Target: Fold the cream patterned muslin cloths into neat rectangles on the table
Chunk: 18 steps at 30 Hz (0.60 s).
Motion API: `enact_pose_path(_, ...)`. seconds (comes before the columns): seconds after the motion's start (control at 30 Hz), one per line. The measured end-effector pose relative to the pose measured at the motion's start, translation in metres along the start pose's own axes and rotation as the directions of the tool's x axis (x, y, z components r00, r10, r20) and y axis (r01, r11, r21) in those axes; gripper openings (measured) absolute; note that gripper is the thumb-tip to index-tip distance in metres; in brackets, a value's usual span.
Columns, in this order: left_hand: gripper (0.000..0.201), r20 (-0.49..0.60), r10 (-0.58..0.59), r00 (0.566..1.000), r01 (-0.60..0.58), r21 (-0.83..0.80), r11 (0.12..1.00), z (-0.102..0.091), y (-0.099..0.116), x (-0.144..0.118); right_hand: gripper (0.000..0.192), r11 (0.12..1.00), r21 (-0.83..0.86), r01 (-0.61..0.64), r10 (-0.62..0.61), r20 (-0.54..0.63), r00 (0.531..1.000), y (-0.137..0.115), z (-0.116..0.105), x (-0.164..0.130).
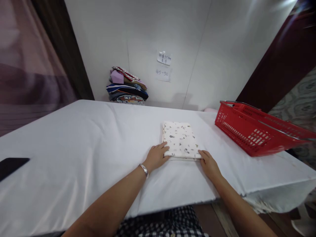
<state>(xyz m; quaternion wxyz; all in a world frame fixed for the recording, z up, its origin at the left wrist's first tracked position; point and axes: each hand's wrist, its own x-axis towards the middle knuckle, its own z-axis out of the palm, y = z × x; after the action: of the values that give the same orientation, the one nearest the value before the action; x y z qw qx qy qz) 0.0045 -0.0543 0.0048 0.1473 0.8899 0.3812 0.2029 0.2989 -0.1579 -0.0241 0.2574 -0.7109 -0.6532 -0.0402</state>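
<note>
A folded white cloth (181, 140) with a small scattered print lies flat on the white-covered table (81, 148). My left hand (157, 156) is at its near left corner, with fingers on top and the thumb along the near edge. At the near right corner, my right hand (208, 164) grips the cloth between fingers and thumb. Several layers show along the near fold. A silver bracelet (144, 170) circles my left wrist.
To the right stands a red plastic basket (256, 128) with metal handles. A stack of folded clothes (127, 87) is against the wall at the back. A dark flat object (12, 166) lies at the left edge. Two paper notes (163, 73) hang on the wall.
</note>
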Motion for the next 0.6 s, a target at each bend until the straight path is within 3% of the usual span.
enact_pose_path(0.1, 0.041, -0.008, -0.006, 1.000, 0.006, -0.019, 1.000, -0.001, 0.001, -0.001, 0.047, 0.995, -0.082, 0.060, -0.060, 0.000, 0.998, -0.007, -0.008, 0.004)
enact_pose_path(0.2, 0.047, 0.007, -0.007, 1.000, 0.007, -0.031, 0.999, -0.004, 0.002, -0.002, 0.052, 0.974, -0.115, 0.197, -0.198, 0.002, 0.980, -0.028, -0.013, 0.010)
enact_pose_path(0.3, 0.050, 0.015, 0.002, 1.000, -0.001, -0.040, 0.999, -0.005, 0.003, -0.002, 0.052, 0.943, -0.106, 0.317, -0.308, 0.089, 0.947, -0.051, -0.009, 0.015)
enact_pose_path(0.47, 0.050, 0.015, 0.008, 1.000, -0.006, -0.083, 0.996, -0.007, 0.001, -0.002, 0.052, 0.945, -0.070, 0.319, -0.296, 0.233, 0.926, -0.061, 0.008, 0.012)
enact_pose_path(0.6, 0.060, 0.011, -0.039, 0.999, 0.041, -0.255, 0.966, -0.011, -0.004, -0.002, 0.052, 0.963, -0.007, 0.268, -0.263, 0.166, 0.950, -0.047, 0.006, 0.013)
